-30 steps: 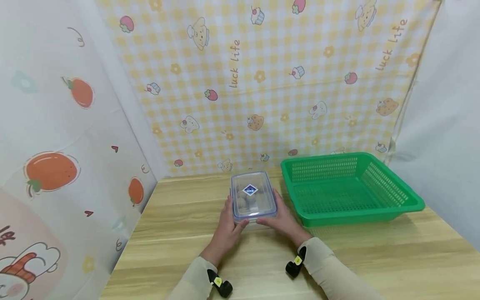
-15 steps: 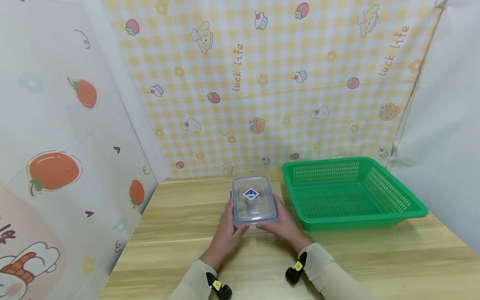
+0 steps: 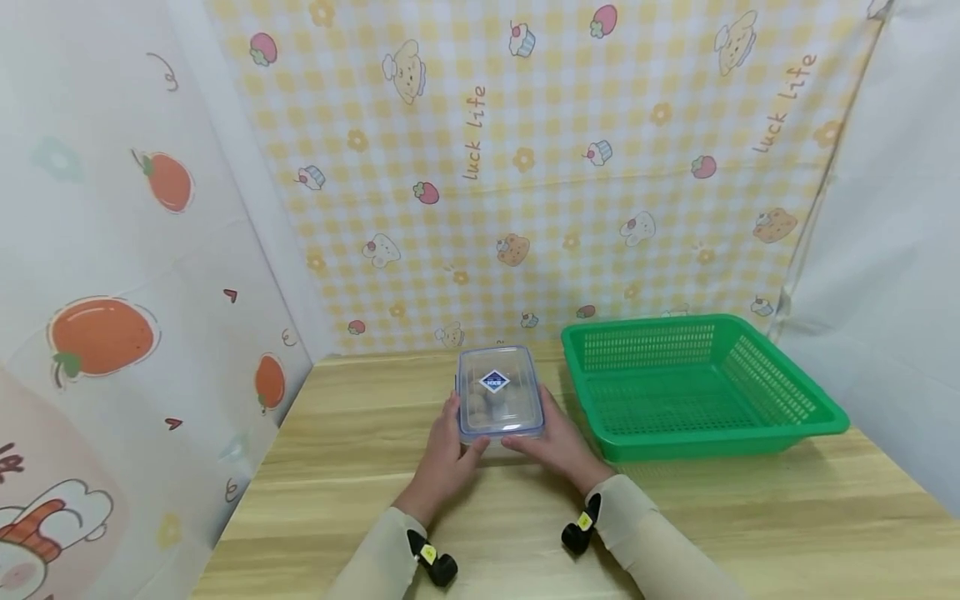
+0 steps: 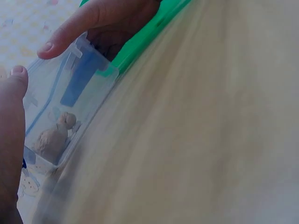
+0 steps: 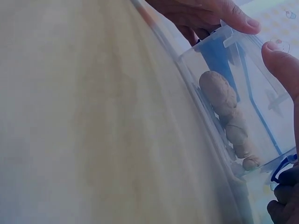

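Observation:
A clear plastic food container [image 3: 500, 408] with a blue-edged lid and a blue-and-white diamond label lies between my two hands near the middle of the table. Inside it are several beige, rounded lumps [image 5: 229, 112], their kind unclear. My left hand [image 3: 444, 454] grips its left side, thumb along the near edge. Opposite, my right hand [image 3: 558, 442] grips the right side, its thumb also at the near edge. The fingers on the far sides are partly hidden by the box. Whether its base touches the table or hangs slightly above, I cannot tell.
A green slotted plastic basket [image 3: 697, 442] stands just right of the container, with nothing visible in it. The wood-grain table [image 3: 352, 433] ends against a checked cloth backdrop [image 3: 450, 217] behind, with white cloth walls at both sides.
Both hands have shifted slightly left with the container, widening the gap to the basket a little. The head view has also tilted slightly. The grip looks the same.

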Demonstrator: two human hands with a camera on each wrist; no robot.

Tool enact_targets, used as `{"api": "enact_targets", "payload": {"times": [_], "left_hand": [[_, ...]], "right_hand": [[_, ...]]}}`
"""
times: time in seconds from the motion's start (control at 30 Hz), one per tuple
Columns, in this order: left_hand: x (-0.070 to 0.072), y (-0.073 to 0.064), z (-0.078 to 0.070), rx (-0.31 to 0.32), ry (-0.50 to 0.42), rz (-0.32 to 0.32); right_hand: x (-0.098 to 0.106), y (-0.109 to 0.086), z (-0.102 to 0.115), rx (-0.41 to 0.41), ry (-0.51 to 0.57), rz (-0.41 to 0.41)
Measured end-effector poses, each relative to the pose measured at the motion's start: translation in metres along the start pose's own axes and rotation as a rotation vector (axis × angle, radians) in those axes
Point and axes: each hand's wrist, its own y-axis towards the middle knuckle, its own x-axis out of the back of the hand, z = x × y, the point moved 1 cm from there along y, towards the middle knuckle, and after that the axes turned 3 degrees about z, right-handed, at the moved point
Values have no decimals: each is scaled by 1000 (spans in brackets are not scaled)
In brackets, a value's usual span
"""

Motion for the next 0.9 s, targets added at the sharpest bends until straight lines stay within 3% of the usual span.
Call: {"api": "enact_targets", "payload": {"times": [0.27, 0.37, 0.43, 0.53, 0.63, 0.77, 0.9], "left_hand": [[2, 9, 7, -3, -67, 10], [0, 12, 9, 40, -165, 8], [0, 16, 11, 102, -286, 0], [1, 27, 15, 208, -511, -19], [2, 37, 19, 301, -695, -62], [-1, 43, 21, 375, -849, -117], [-3, 46, 19, 407, -915, -160]], "right_hand": [[0, 8, -5, -25, -64, -4], [9, 7, -3, -84, -63, 11], [15, 9, -3, -155, 16, -8], [19, 18, -5, -248, 241, -64], [14, 31, -11, -265, 476, -106], [3, 42, -16, -242, 658, -113], [-3, 46, -17, -226, 730, -105]]}}
